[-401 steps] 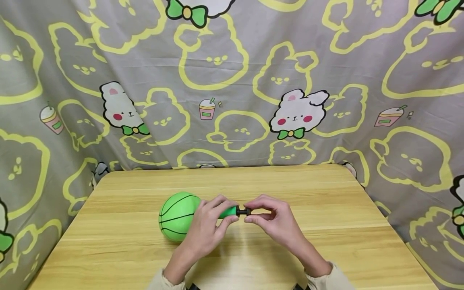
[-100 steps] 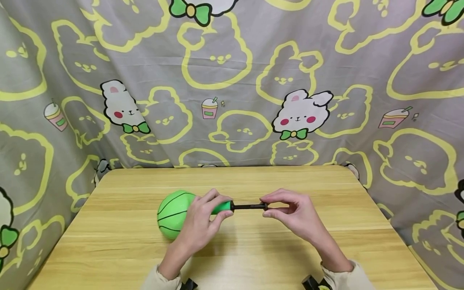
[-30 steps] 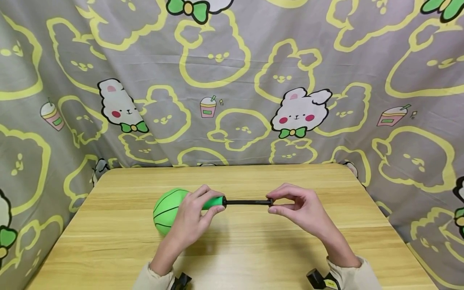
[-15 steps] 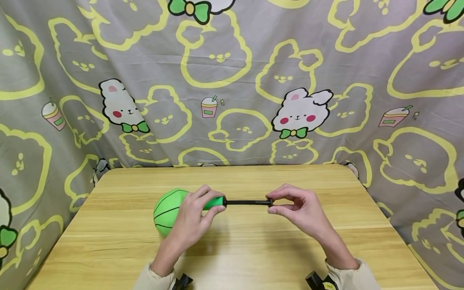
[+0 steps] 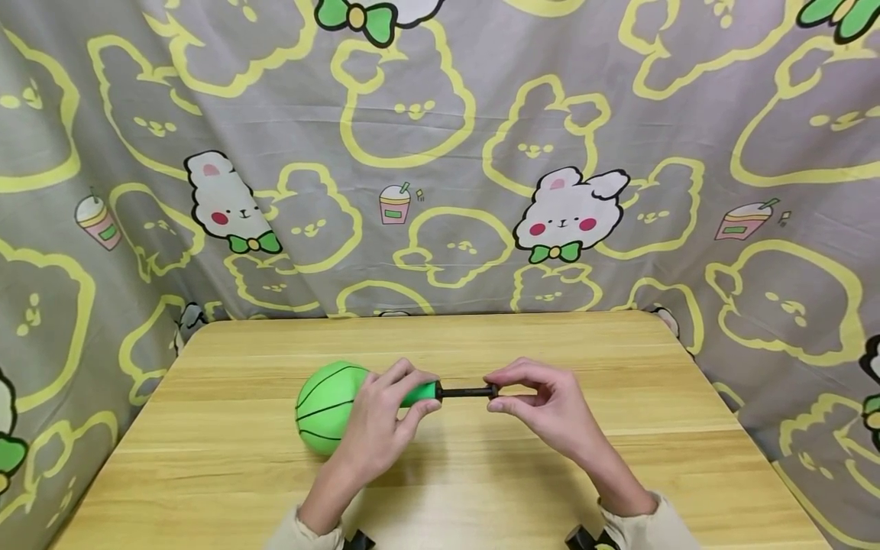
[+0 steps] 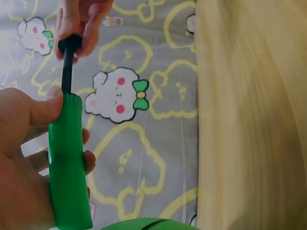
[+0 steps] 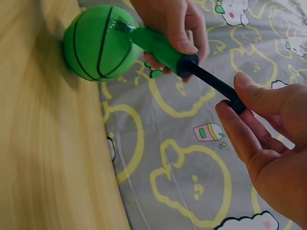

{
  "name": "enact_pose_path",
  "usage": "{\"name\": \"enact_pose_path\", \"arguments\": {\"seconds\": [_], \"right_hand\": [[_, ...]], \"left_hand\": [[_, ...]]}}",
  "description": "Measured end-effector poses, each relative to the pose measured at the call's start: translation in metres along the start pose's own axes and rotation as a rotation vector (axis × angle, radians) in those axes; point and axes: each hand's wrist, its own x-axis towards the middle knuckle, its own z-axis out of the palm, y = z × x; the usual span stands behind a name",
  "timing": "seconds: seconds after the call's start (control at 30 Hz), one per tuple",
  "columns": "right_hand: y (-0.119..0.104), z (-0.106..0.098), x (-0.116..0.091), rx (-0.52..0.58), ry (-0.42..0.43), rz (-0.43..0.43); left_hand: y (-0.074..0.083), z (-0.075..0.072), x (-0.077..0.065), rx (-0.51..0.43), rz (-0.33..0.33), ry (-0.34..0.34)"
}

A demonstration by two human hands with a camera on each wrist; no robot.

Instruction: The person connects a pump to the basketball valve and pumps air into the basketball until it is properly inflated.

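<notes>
A green ball (image 5: 325,409) with black seam lines sits on the wooden table, left of the hands. My left hand (image 5: 378,420) grips the green barrel of a hand pump (image 6: 69,158), which lies level just above the table. In the right wrist view the barrel's far end meets the ball (image 7: 98,43), at a dented spot. Between thumb and fingers, my right hand (image 5: 543,401) pinches the black end of the pump rod (image 5: 467,393). A short stretch of rod shows outside the barrel.
The wooden table (image 5: 481,489) has a far edge against a grey patterned curtain (image 5: 440,153), which also hangs at both sides. A black wrist mount (image 5: 580,537) shows by the right sleeve, another (image 5: 359,541) by the left.
Over the last half second my right hand has moved left, pushing the rod partway into the barrel. The left hand and ball have shifted slightly right. Earlier the rod went from nearly in to far out.
</notes>
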Motion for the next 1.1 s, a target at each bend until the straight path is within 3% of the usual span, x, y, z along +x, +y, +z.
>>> {"name": "enact_pose_path", "arguments": {"seconds": [0.53, 0.83, 1.1], "right_hand": [[0.013, 0.027, -0.003, -0.015, 0.012, -0.029], [0.013, 0.031, -0.002, -0.026, -0.004, -0.010], [0.014, 0.030, -0.002, -0.002, -0.004, -0.022]], "left_hand": [[0.012, 0.012, -0.002, 0.015, 0.019, -0.025], [0.011, 0.010, -0.003, 0.032, 0.002, -0.044], [0.008, 0.006, -0.001, -0.019, 0.001, -0.086]]}}
